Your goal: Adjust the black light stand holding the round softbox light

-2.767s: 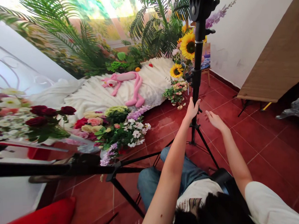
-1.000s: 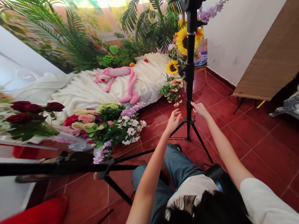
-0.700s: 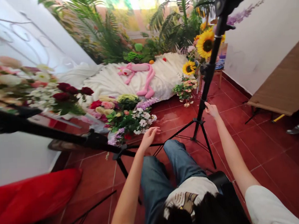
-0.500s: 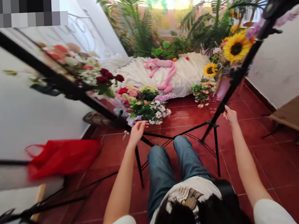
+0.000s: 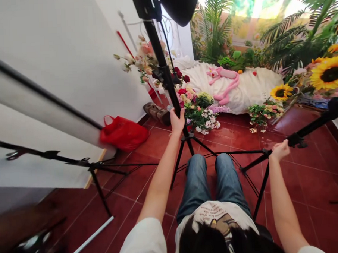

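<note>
My left hand [image 5: 177,120] is closed around the lower pole of a black light stand [image 5: 160,54], just above where its legs spread. That stand carries a dark lamp head [image 5: 179,6] at its top. On the other side my right hand [image 5: 280,150] makes a fist on the pole of a second black light stand [image 5: 314,125], which leans away to the right in the view. Both tripods have their legs spread on the red tiles, on either side of my knees.
Ahead, a pink plush toy [image 5: 224,75] lies on white cloth [image 5: 257,85] among flowers [image 5: 210,119] and sunflowers [image 5: 330,74]. To the left are a red bag [image 5: 126,134], another black stand [image 5: 95,165] and a white rod [image 5: 88,240] on the floor.
My left hand, open beside the pole before, has closed on it. The view has turned left, and the left stand appears more upright while the right one leans further over.
</note>
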A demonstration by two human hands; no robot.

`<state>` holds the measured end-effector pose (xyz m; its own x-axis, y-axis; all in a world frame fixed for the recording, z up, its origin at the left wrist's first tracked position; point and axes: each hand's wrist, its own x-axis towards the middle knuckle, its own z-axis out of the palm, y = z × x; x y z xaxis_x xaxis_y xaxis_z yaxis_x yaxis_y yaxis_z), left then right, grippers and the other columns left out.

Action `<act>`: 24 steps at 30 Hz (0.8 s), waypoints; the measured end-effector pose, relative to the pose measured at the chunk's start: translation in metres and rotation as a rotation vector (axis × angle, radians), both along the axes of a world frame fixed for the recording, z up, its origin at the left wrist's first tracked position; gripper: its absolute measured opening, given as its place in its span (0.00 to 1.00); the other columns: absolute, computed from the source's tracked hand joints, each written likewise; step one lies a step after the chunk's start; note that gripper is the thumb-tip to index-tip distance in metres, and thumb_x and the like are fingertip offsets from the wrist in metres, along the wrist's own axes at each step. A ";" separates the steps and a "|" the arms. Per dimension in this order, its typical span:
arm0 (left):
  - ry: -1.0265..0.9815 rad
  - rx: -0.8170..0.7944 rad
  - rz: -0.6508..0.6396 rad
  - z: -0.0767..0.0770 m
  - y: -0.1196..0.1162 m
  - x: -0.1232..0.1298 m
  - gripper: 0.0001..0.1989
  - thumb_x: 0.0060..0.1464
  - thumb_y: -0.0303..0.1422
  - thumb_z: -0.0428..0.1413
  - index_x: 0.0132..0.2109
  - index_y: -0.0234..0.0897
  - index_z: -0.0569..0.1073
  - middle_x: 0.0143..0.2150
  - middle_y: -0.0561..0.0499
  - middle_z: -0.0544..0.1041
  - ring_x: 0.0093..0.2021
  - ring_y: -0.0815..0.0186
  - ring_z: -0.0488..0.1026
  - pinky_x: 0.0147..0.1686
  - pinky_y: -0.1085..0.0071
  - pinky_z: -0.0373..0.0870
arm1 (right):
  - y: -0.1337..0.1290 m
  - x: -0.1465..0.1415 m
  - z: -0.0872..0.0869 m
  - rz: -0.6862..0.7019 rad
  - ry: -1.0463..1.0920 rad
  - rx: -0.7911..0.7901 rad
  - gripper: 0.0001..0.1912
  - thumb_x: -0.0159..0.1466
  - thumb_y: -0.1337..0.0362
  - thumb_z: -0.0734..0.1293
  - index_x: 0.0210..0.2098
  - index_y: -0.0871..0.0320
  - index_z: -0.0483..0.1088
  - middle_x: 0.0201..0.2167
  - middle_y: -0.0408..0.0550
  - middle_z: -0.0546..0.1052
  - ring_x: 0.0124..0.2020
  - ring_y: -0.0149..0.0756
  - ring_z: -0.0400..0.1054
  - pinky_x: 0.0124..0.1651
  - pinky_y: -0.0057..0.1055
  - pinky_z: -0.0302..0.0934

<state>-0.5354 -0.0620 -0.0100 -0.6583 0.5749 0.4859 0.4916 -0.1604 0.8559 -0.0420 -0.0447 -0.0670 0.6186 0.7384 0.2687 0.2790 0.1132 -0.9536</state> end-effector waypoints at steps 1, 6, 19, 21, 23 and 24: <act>-0.033 0.025 -0.028 0.000 0.006 0.001 0.29 0.54 0.60 0.49 0.44 0.38 0.66 0.40 0.47 0.73 0.44 0.64 0.72 0.49 0.66 0.68 | 0.003 -0.019 -0.002 -0.024 0.041 0.001 0.32 0.59 0.31 0.45 0.17 0.51 0.47 0.10 0.38 0.52 0.12 0.28 0.47 0.15 0.29 0.44; -0.123 0.088 -0.121 0.001 0.024 -0.004 0.33 0.51 0.67 0.41 0.36 0.39 0.64 0.29 0.52 0.69 0.32 0.68 0.69 0.41 0.70 0.67 | 0.018 -0.120 -0.005 0.249 0.103 -0.072 0.30 0.55 0.33 0.57 0.16 0.52 0.54 0.12 0.39 0.58 0.15 0.27 0.51 0.19 0.28 0.48; -0.137 0.026 -0.198 0.002 0.016 -0.010 0.32 0.50 0.67 0.42 0.34 0.40 0.63 0.30 0.51 0.69 0.31 0.67 0.69 0.37 0.69 0.65 | 0.061 -0.378 0.073 1.164 -0.313 -0.232 0.36 0.64 0.34 0.52 0.20 0.56 0.67 0.13 0.41 0.66 0.17 0.29 0.59 0.28 0.27 0.54; -0.140 0.030 -0.205 0.004 0.015 -0.009 0.33 0.50 0.66 0.43 0.35 0.39 0.65 0.30 0.51 0.70 0.31 0.67 0.69 0.37 0.69 0.66 | 0.068 -0.401 0.081 1.182 -0.386 -0.310 0.33 0.67 0.39 0.54 0.19 0.57 0.67 0.13 0.42 0.66 0.17 0.30 0.59 0.29 0.28 0.53; -0.144 0.034 -0.201 0.005 0.014 -0.008 0.33 0.50 0.66 0.43 0.36 0.38 0.66 0.30 0.50 0.71 0.31 0.66 0.70 0.36 0.69 0.66 | 0.075 -0.415 0.082 1.177 -0.443 -0.341 0.30 0.69 0.46 0.57 0.17 0.57 0.64 0.12 0.42 0.64 0.17 0.30 0.58 0.29 0.29 0.52; -0.146 0.034 -0.197 0.005 0.014 -0.008 0.33 0.50 0.66 0.43 0.37 0.38 0.66 0.30 0.50 0.72 0.31 0.66 0.71 0.36 0.69 0.67 | 0.079 -0.419 0.081 1.193 -0.443 -0.339 0.29 0.70 0.50 0.57 0.16 0.56 0.62 0.12 0.41 0.63 0.17 0.30 0.56 0.29 0.29 0.50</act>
<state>-0.5431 -0.0484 -0.0047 -0.5997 0.6842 0.4151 0.3195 -0.2709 0.9081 -0.4608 0.0341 0.0143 -0.5481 0.8360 -0.0265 0.4688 0.2809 -0.8375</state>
